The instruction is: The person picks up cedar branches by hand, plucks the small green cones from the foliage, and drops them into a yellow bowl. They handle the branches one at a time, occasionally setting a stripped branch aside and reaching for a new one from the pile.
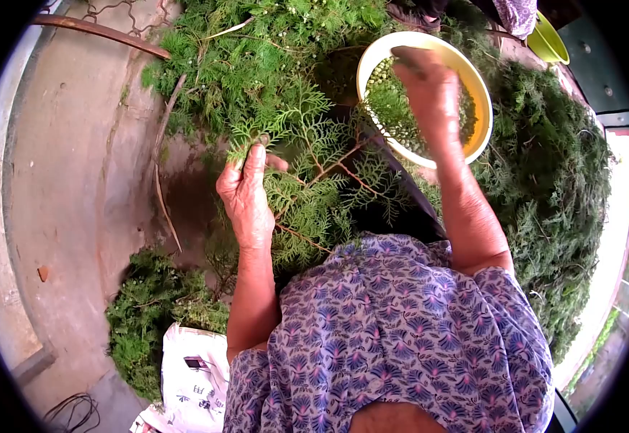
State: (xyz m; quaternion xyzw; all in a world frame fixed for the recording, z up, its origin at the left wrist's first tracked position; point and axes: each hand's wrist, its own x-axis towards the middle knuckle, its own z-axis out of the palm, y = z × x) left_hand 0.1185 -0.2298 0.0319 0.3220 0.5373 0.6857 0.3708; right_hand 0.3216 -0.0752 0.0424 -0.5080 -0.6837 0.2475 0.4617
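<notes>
My left hand is closed on a leafy arborvitae branch, its thumb and fingers pinching the green tip. The branch's reddish-brown stems and flat sprays spread to the right, in front of my lap. Over a yellow basin with a pale rim, my right hand is smeared by motion, and its fingers do not show clearly. Inside the basin lie many small pale-green cones and a clump of green sprigs.
Cut greenery is heaped ahead, with another large pile along the right. A smaller heap and a white printed sack lie at the lower left. A yellow-green tub stands at the far right, near another person's patterned clothing.
</notes>
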